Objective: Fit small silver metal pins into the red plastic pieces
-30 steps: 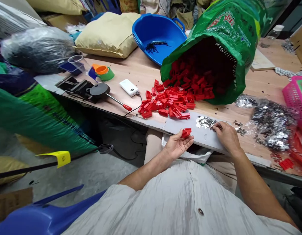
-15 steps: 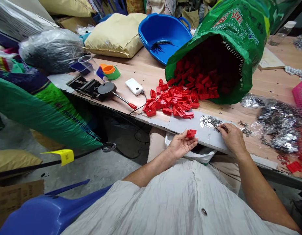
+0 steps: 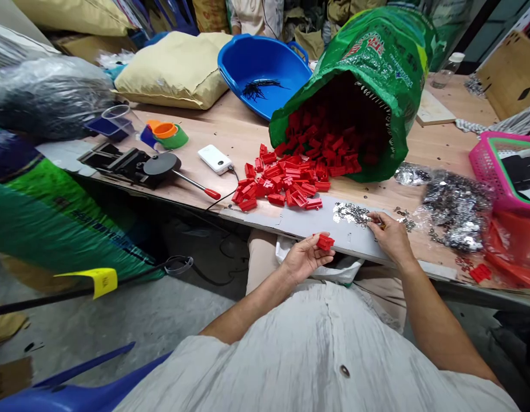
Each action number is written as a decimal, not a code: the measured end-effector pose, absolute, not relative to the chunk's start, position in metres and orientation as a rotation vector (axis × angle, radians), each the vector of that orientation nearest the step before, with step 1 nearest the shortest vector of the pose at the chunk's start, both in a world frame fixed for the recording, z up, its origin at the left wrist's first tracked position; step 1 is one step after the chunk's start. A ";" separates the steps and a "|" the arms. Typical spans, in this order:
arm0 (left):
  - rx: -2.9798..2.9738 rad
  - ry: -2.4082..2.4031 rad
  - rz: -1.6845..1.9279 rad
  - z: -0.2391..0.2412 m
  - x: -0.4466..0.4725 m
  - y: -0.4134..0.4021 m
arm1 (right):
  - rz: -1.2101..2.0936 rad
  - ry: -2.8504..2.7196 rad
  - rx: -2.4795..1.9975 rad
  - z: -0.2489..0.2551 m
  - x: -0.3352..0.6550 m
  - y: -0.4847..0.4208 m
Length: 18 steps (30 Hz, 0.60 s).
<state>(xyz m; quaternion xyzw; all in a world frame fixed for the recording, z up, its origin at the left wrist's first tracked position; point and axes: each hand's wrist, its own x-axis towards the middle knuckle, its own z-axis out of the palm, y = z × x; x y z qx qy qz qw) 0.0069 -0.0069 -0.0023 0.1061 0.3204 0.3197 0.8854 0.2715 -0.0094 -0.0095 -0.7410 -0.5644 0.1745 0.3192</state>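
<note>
My left hand (image 3: 305, 258) pinches a small red plastic part (image 3: 325, 242) between thumb and fingers, just in front of the table edge. At the right end of a scatter of small shiny metal pieces (image 3: 349, 214), my right hand (image 3: 390, 236) has its thumb and fingertips closed together. Whatever lies between those fingertips is too small to make out. The metal pieces lie on a grey board (image 3: 308, 226) along the edge. Behind it, a heap of red plastic parts (image 3: 286, 177) spills from the mouth of a green sack (image 3: 398, 97).
A black hand-lever device (image 3: 131, 166) and a white power bank (image 3: 215, 159) with a cable sit to the left. Farther back are a blue basin (image 3: 234, 63) and a beige sack (image 3: 170, 71). Bagged metal pieces (image 3: 456, 209) and a pink basket (image 3: 483, 166) stand right.
The view has turned to the right, bringing more of the pink basket into sight. My right hand stays by the metal pieces, and my left hand still holds the red part.
</note>
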 end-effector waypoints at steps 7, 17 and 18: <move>0.233 0.691 0.662 -0.002 0.007 -0.009 | 0.486 -1.470 -1.928 -0.009 0.272 -0.011; 0.436 0.674 0.731 0.006 0.012 -0.012 | 0.396 -1.486 -1.885 -0.007 0.273 -0.015; 0.492 0.681 0.767 0.008 0.013 -0.012 | 0.419 -1.453 -1.874 -0.005 0.270 -0.016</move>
